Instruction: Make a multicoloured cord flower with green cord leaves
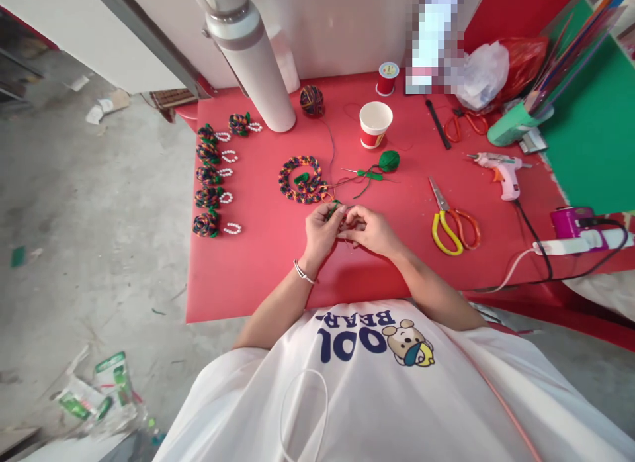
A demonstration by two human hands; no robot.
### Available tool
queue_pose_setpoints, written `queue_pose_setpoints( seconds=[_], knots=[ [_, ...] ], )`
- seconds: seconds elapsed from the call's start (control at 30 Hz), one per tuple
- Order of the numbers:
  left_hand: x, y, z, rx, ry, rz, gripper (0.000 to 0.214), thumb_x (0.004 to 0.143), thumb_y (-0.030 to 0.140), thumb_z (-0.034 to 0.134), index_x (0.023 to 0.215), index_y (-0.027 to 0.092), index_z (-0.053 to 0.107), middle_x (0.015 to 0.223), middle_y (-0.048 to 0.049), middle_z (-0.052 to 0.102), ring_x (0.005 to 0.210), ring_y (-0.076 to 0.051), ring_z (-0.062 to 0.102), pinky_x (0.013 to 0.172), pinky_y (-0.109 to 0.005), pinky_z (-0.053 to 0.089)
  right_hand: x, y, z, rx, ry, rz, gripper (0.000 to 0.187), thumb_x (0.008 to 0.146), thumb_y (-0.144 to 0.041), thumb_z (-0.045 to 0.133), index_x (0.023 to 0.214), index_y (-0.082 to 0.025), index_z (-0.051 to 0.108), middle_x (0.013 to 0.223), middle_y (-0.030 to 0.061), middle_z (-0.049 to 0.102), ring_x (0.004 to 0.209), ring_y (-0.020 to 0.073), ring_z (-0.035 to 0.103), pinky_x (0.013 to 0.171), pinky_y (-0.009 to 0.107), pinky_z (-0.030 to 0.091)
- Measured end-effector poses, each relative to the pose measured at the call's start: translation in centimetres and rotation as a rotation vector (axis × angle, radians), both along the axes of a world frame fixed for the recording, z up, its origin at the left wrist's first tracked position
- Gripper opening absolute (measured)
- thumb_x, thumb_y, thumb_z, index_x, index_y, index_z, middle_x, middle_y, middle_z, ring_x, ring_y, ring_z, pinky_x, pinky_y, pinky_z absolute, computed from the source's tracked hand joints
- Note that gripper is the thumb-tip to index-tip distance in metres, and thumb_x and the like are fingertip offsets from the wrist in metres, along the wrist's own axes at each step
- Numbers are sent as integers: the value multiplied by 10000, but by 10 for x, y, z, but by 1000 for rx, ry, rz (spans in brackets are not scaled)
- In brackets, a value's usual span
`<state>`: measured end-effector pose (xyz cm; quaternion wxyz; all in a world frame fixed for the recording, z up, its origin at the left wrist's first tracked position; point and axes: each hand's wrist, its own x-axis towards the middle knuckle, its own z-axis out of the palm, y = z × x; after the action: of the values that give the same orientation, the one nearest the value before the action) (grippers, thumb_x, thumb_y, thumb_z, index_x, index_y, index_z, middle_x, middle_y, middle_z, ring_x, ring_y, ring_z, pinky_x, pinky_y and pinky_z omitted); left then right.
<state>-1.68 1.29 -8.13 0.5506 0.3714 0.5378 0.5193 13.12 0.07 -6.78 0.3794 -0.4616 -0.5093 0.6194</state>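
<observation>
My left hand (pixel 323 229) is closed, and a bit of green yarn (pixel 334 207) shows between thumb and forefinger. Close against it, my right hand (pixel 366 228) pinches with bent fingers; a thin thread seems to hang below the fingertips, but what they grip is too small to tell. Just beyond the hands lies a coiled multicoloured crocheted strip (pixel 286 177), its loose end near my left fingers. Behind the hands are a green-handled crochet hook (pixel 370 175), a green yarn ball (pixel 389 161) and a multicoloured yarn ball (pixel 311 101).
Several crocheted flowers (pixel 206 224) with white bead loops line the red table's left side. A white flask (pixel 262 71) and paper cup (pixel 376 124) stand at the back. To the right lie scissors (pixel 449 217), a glue gun (pixel 503 171) and a power strip (pixel 570 243) with cords.
</observation>
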Motion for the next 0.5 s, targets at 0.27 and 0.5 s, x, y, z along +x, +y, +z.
queue_pose_setpoints(
  seconds=[0.27, 0.5],
  knots=[
    [-4, -1, -1, 101, 263, -25, 193, 807, 357, 810, 803, 169, 768, 700, 4, 687, 643, -116, 580, 612, -225, 450, 5, 0, 2, -95, -37, 35, 485, 732, -515, 915, 921, -230, 571, 676, -44, 695, 477, 137, 672, 354, 183, 454],
    [-6, 1, 5, 59, 37, -34, 486, 845, 640, 787, 978, 173, 773, 765, 1, 698, 508, -78, 518, 485, -231, 425, 5, 4, -1, -90, 10, 10, 425, 724, -506, 918, 902, -190, 698, 698, -7, 727, 511, 107, 642, 475, 215, 542]
  ],
)
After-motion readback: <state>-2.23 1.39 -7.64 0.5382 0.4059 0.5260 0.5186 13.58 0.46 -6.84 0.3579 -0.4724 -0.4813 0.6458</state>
